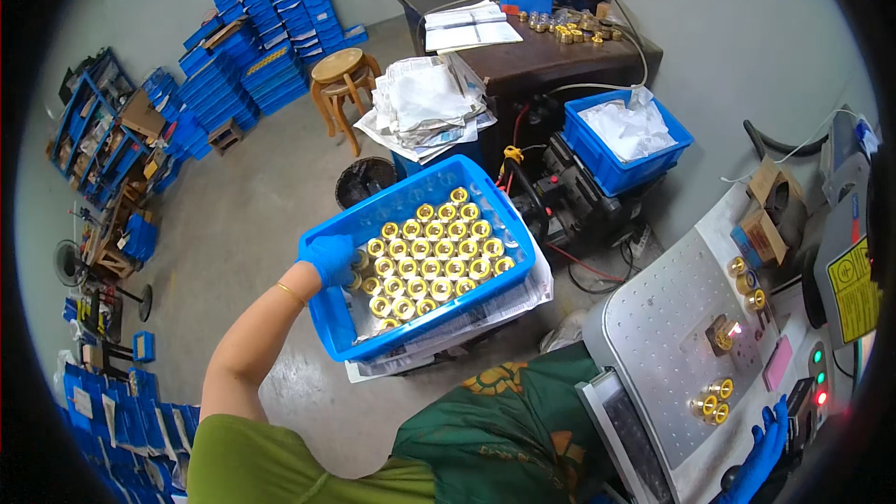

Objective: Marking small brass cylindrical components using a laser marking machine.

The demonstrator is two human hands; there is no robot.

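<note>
My left hand (pixel 331 259), in a blue glove, reaches over the left rim of a blue plastic bin (pixel 329 341). Its fingers are closed at a brass-coloured ring-shaped metal fitting (pixel 360 259), partly hidden by the glove. Rows of similar fittings (pixel 430 267) stand upright in the bin. At the lower right, my right hand (pixel 767 448), also blue-gloved, is open with fingers extended beside a control box with lit buttons (pixel 819 378). On the perforated metal plate (pixel 644 317) near it, one fitting (pixel 721 334) sits under a bright spot of light; several others stand around it.
Newspaper lies under the bin; a paper stack (pixel 429 98) stands behind it. A dark desk (pixel 560 65) holds an open notebook (pixel 471 26) and fittings. A blue crate (pixel 611 173) sits atop black machinery. A wooden stool (pixel 338 65) and stacked blue trays (pixel 219 93) stand far left.
</note>
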